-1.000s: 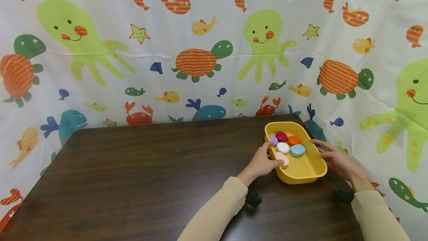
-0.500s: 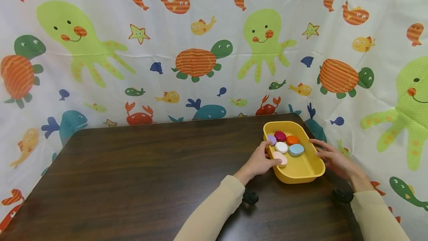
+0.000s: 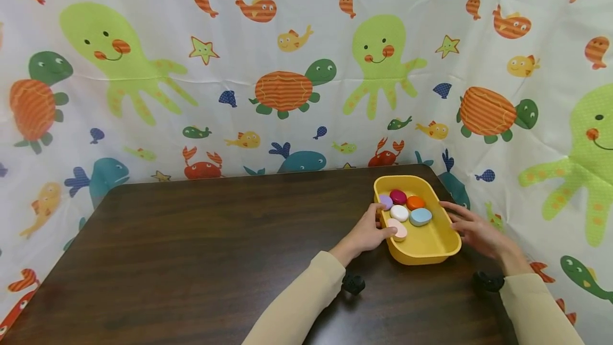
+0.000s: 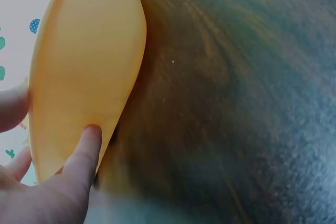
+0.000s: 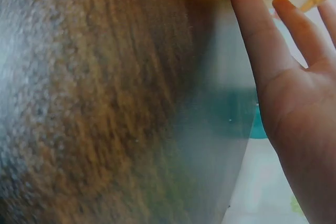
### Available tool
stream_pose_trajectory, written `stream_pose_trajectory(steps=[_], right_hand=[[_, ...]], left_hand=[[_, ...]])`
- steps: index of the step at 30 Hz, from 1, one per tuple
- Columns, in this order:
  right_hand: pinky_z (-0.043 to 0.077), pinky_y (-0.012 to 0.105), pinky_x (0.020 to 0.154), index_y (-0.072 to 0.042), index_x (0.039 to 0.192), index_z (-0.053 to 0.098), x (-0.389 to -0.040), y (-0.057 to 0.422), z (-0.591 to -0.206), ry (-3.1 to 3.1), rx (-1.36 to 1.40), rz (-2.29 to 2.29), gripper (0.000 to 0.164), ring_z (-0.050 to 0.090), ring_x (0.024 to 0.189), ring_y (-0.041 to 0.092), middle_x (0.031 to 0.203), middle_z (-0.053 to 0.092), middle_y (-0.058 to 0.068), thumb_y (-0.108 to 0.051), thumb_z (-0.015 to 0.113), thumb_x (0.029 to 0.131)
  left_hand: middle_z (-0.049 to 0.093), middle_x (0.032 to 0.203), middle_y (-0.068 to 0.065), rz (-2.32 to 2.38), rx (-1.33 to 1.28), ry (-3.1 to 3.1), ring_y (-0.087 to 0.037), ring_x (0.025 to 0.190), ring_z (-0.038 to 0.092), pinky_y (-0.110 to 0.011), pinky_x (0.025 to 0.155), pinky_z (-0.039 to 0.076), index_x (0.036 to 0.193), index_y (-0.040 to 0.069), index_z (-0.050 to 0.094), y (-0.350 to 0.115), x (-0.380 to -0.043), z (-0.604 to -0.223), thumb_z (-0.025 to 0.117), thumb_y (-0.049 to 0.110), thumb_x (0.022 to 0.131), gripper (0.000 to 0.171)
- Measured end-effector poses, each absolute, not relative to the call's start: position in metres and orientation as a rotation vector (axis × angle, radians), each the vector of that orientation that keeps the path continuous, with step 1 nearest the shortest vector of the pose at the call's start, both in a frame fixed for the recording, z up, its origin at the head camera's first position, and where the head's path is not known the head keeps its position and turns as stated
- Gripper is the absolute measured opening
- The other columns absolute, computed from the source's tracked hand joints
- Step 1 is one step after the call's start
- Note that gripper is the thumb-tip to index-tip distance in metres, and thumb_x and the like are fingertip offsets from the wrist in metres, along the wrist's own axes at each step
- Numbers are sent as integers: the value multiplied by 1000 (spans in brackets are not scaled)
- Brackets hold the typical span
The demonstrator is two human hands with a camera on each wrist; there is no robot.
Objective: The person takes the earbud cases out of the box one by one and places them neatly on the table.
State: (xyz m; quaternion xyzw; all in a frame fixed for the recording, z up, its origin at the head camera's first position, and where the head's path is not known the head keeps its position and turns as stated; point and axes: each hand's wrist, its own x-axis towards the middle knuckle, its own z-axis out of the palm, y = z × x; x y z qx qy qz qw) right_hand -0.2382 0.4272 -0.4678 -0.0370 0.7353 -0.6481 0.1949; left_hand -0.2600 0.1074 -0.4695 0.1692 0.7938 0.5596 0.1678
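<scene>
A yellow rectangular container with rounded corners stands on the right part of the dark table. My left hand grips its left side; the thumb reaches over the rim beside a pale pink piece, and a finger presses the outer wall in the left wrist view. On the right side, my right hand touches rim and wall with fairly straight fingers. Also inside lie smooth rounded pieces: lilac, magenta, orange, white and light blue.
The dark wood table stretches away to the left. A white curtain printed with sea animals hangs behind it and along the right side. Black wrist devices, such as the one under the left wrist, sit close above the tabletop.
The container and both hands have slid slightly to the left along the table. The pieces keep their places inside, and the hands keep the same hold.
</scene>
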Motion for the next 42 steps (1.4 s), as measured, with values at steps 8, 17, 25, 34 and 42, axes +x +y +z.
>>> stream_pose_trajectory(steps=[8,17,25,34,42], right_hand=[[52,42,101,-13,161,14,-238,426,-470,2028,-109,-1813,69,57,119,5,168,3,24,-17,50,103],[52,42,102,-15,162,16,-238,423,-471,2031,-126,-1810,68,55,120,6,168,3,25,-18,51,103],[50,48,103,-13,162,15,-238,416,-468,2035,-105,-1797,71,55,124,14,167,8,26,-18,53,102],[51,47,103,-15,161,17,-240,411,-468,2019,-113,-1798,70,54,126,16,167,9,24,-18,54,101],[51,47,103,-14,159,20,-244,404,-469,2033,-114,-1796,68,54,126,20,166,12,25,-18,55,101]], left_hand=[[52,130,-12,1599,471,2259,-25,110,55,-37,97,52,141,11,42,103,-260,-470,71,18,96,55],[53,127,-11,1625,447,2233,-25,110,55,-39,98,52,141,14,42,97,-260,-468,71,19,96,54],[52,126,-13,1643,428,2225,-24,108,56,-37,97,52,140,13,42,92,-258,-468,72,17,95,54],[53,127,-12,1638,416,2238,-25,110,57,-39,99,52,139,14,43,84,-260,-469,73,18,94,54],[53,128,-13,1625,403,2250,-27,112,57,-41,101,51,140,15,43,78,-261,-469,74,20,94,56]])
